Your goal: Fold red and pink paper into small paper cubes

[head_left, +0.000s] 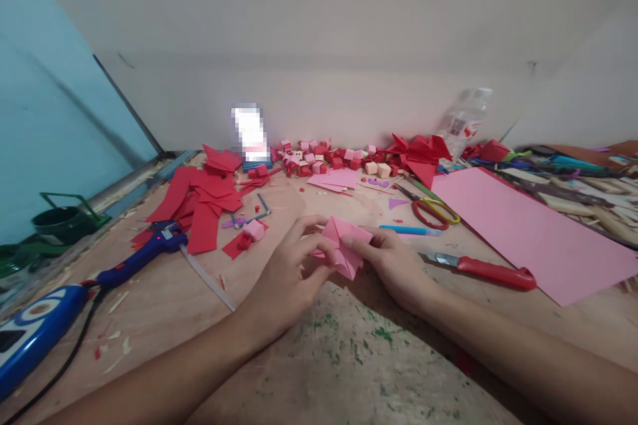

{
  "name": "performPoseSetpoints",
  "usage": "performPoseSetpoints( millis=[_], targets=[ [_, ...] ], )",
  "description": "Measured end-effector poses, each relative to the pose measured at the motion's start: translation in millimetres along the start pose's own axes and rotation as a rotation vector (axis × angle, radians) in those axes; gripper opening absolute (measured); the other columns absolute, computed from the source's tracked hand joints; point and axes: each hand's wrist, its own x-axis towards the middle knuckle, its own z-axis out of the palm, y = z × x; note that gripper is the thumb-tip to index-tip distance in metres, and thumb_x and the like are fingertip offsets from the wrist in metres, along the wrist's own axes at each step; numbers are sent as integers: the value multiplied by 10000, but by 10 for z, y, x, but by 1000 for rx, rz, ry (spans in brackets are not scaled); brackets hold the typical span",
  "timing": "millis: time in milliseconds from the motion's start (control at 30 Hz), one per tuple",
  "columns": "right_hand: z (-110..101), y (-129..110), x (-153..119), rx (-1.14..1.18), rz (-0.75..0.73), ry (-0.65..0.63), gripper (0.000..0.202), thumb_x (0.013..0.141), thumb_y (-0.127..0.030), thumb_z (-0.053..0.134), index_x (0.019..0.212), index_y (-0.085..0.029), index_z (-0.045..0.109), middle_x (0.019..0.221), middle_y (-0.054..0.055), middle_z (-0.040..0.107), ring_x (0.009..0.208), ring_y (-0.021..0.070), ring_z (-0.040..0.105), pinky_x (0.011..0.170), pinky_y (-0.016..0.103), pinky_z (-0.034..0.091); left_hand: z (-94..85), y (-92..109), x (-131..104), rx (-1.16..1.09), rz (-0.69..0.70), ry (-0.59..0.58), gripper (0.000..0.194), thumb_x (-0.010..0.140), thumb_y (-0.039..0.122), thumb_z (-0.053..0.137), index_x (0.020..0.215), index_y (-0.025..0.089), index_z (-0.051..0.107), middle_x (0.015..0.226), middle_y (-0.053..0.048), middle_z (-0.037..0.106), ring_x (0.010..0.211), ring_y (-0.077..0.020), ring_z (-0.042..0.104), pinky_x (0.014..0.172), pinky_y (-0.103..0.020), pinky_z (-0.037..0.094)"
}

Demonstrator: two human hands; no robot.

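A folded piece of pink paper (pixel 343 254) with creases meeting at its middle is held just above the table, between both hands. My left hand (pixel 292 269) pinches its left side between thumb and fingers. On the right side, my right hand (pixel 391 259) grips it with the thumb pressed on the upper face; the other fingers are partly hidden behind. Beyond the right hand lies a blue pen (pixel 406 230). Further right rests a red-handled utility knife (pixel 493 272), and above it a pair of scissors (pixel 433 212) with red and yellow handles.
Red paper pieces (pixel 192 196) and a blue glue gun (pixel 144 255) lie on the left. Small paper cubes (pixel 319 158) line the wall near a propped lit screen (pixel 249 133). A large pink sheet (pixel 528 232), a plastic bottle (pixel 466 123) and wood scraps (pixel 573 202) occupy the right.
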Motion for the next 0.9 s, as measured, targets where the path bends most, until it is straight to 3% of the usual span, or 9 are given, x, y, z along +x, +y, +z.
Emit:
performPoseSetpoints(
  millis=[167, 300, 400, 533, 767, 900],
  targets=[
    [-22, 58, 14, 20, 12, -28, 353, 775, -492, 746, 736, -143, 703, 672, 13, 626, 624, 145, 476, 609, 271, 353, -8, 42, -3, 2, -19, 49, 115, 897, 174, 606, 825, 227, 678, 1365, -62, 509, 1283, -249, 517, 851, -315, 582],
    [-35, 67, 13, -33, 14, -27, 406, 776, -544, 737, 711, -146, 687, 641, 6, 585, 612, 147, 445, 592, 279, 324, -5, 35, 9, 50, 1, 87, 93, 892, 165, 604, 851, 224, 663, 1337, -59, 540, 1262, -242, 530, 950, -357, 531],
    [-32, 23, 2, -54, -1, -27, 401, 781, -547, 721, 699, -158, 674, 640, 5, 576, 612, 149, 440, 591, 280, 328, 3, 13, 26, 45, -26, 91, 61, 876, 160, 618, 885, 218, 636, 1176, -45, 610, 1023, -195, 614, 829, -307, 527],
    [-20, -44, -13, -98, 1, -69, 310, 739, -479, 758, 721, -176, 693, 665, 10, 602, 622, 158, 462, 589, 281, 341, 14, 7, 34, -9, -93, 62, 25, 895, 184, 602, 902, 202, 616, 899, 1, 631, 757, -143, 581, 661, -252, 462],
    [-37, 36, -15, -69, 24, -38, 332, 759, -485, 742, 742, -155, 711, 711, 35, 662, 642, 169, 507, 615, 291, 378, 0, 29, 23, -49, -129, 60, 69, 862, 191, 660, 915, 199, 617, 836, 27, 610, 727, -130, 571, 617, -233, 427],
    [-45, 64, -18, -71, 74, -42, 370, 728, -519, 777, 737, -153, 723, 700, 48, 670, 619, 172, 502, 584, 295, 356, 8, 17, 19, -221, -150, 82, 152, 865, 162, 641, 996, 211, 582, 911, 21, 636, 754, -119, 609, 658, -223, 477]
  ],
)
